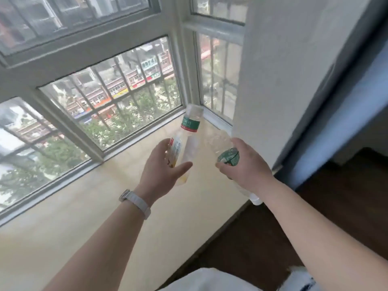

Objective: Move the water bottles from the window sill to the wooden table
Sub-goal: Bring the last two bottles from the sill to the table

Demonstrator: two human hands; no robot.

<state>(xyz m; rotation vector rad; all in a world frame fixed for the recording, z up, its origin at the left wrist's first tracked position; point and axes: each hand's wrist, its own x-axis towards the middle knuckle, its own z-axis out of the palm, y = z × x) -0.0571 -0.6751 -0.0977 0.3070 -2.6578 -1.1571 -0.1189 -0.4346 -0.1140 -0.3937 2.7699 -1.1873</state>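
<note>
On my feed both hands are full, out over the right end of the cream window sill, close to the window corner. My left hand is closed around two bottles at once. A yellow-labelled bottle lies against the fingers. Beside it a green-banded bottle of clear plastic pokes up past the hand towards the corner, and the thumb crosses in front of its lower part. Both tilt to the right at the top. I cannot tell which end of either one is up.

My right hand is wrapped round a clear bottle with a green label. It is tipped over, its crinkled body reaching up and left of the knuckles and its white cap showing below the wrist, beyond the sill's edge. This bottle sits just beside the left hand's pair, with a small gap between them.

A pale-strapped wristwatch sits on the left wrist. The barred window runs behind the sill, a white wall stands at the right, and a dark wooden floor lies below.
</note>
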